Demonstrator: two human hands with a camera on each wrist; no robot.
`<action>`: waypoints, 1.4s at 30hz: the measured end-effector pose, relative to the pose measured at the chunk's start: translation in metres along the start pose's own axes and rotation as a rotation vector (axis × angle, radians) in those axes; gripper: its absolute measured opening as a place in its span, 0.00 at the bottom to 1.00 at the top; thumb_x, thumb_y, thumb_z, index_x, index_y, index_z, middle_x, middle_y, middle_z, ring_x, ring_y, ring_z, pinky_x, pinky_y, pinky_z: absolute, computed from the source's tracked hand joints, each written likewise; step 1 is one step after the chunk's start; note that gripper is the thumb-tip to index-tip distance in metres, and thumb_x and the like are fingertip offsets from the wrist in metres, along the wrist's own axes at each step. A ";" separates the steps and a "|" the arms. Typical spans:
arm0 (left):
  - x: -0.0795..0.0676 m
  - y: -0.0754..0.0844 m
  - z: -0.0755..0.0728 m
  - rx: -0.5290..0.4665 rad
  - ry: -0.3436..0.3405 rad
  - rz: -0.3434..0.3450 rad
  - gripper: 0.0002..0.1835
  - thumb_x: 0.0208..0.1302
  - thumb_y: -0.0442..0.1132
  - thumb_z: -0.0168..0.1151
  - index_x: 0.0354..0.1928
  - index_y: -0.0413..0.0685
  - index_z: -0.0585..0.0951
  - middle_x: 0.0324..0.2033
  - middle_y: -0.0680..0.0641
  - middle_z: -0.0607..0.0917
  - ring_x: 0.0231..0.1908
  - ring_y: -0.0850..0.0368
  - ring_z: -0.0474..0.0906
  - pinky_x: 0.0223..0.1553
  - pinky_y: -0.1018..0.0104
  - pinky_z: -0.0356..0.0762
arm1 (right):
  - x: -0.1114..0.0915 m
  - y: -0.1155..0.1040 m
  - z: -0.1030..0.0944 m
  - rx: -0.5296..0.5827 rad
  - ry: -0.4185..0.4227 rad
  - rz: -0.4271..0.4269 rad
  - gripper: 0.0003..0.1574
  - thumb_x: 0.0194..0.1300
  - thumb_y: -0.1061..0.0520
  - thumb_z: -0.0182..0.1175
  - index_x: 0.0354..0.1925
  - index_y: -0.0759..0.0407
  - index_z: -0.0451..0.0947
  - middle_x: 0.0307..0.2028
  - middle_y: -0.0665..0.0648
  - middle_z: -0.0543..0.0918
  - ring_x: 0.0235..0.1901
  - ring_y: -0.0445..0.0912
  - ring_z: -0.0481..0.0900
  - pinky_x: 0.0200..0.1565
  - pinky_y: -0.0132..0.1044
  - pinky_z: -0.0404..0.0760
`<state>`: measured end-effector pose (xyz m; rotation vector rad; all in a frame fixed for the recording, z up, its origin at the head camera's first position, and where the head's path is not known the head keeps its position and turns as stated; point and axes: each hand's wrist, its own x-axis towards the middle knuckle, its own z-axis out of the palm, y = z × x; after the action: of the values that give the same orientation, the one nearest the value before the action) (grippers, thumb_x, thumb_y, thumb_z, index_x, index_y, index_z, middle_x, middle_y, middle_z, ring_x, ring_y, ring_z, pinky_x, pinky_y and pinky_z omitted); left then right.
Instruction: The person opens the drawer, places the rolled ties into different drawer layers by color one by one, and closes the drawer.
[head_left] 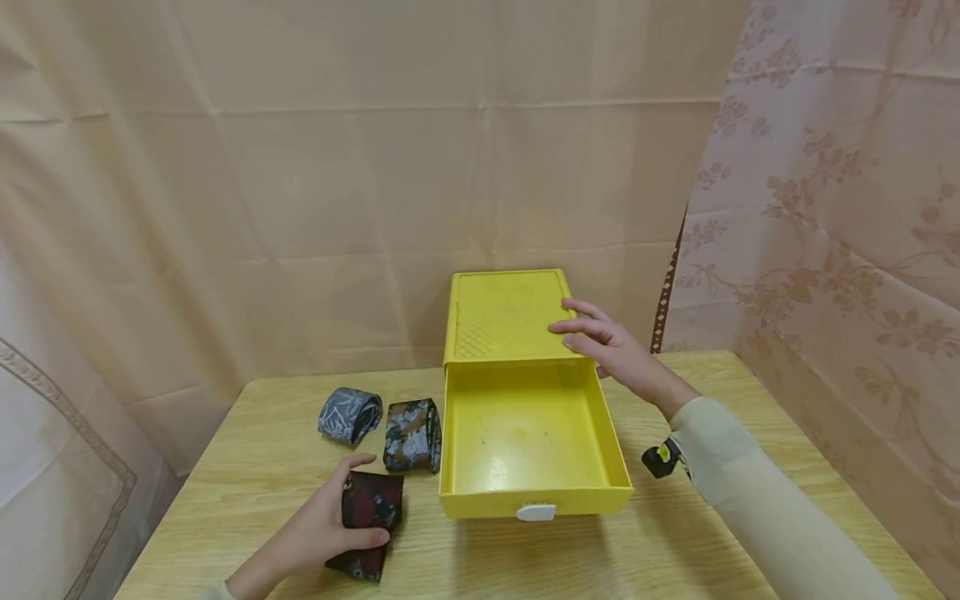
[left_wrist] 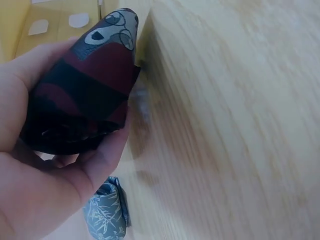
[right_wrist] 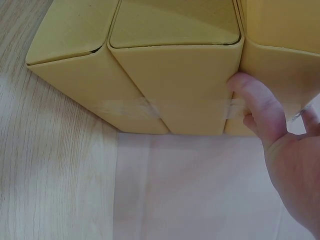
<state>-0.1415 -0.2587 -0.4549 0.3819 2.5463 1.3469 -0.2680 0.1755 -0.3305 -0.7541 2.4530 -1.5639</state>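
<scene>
My left hand [head_left: 330, 521] grips a rolled piece of dark red and black patterned cloth [head_left: 372, 508], thumb on one side and fingers on the other. In the left wrist view, a grey figure print shows on the cloth roll [left_wrist: 85, 75]. A yellow drawer unit [head_left: 510, 312] stands at the middle of the table, its top drawer [head_left: 525, 433] pulled out towards me. On the unit's top right edge rests my right hand [head_left: 618, 354], fingers extended over the lid. The right wrist view shows its fingers [right_wrist: 262, 107] against the unit's side [right_wrist: 175, 85].
Left of the drawer lie a grey leaf-patterned cloth roll [head_left: 349, 415] and a brown, grey and black one [head_left: 412, 435]. The drawer's white handle [head_left: 536, 512] faces me. Behind the wooden table [head_left: 247, 475] hangs a beige curtain [head_left: 337, 183].
</scene>
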 end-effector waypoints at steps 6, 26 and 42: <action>0.000 0.003 -0.002 -0.135 -0.037 -0.025 0.44 0.53 0.42 0.73 0.65 0.44 0.55 0.48 0.39 0.76 0.42 0.49 0.79 0.36 0.62 0.80 | 0.000 0.000 0.000 0.004 0.002 -0.001 0.22 0.73 0.46 0.49 0.60 0.48 0.74 0.72 0.41 0.47 0.62 0.52 0.60 0.37 0.45 0.71; -0.001 0.012 -0.008 -0.224 -0.042 -0.036 0.38 0.55 0.39 0.71 0.62 0.44 0.57 0.48 0.36 0.76 0.42 0.46 0.79 0.36 0.58 0.81 | 0.011 0.030 -0.003 -0.002 0.017 -0.031 0.20 0.71 0.40 0.49 0.58 0.38 0.75 0.70 0.33 0.49 0.59 0.49 0.62 0.31 0.46 0.70; 0.001 0.028 -0.021 -0.215 -0.017 -0.034 0.39 0.55 0.40 0.71 0.64 0.50 0.58 0.50 0.34 0.75 0.43 0.44 0.80 0.34 0.55 0.82 | 0.005 0.014 0.000 0.020 0.008 -0.017 0.21 0.74 0.46 0.48 0.61 0.47 0.73 0.72 0.39 0.47 0.63 0.52 0.59 0.37 0.48 0.71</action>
<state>-0.1459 -0.2592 -0.4201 0.3057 2.3522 1.5772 -0.2768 0.1781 -0.3420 -0.7683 2.4395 -1.5982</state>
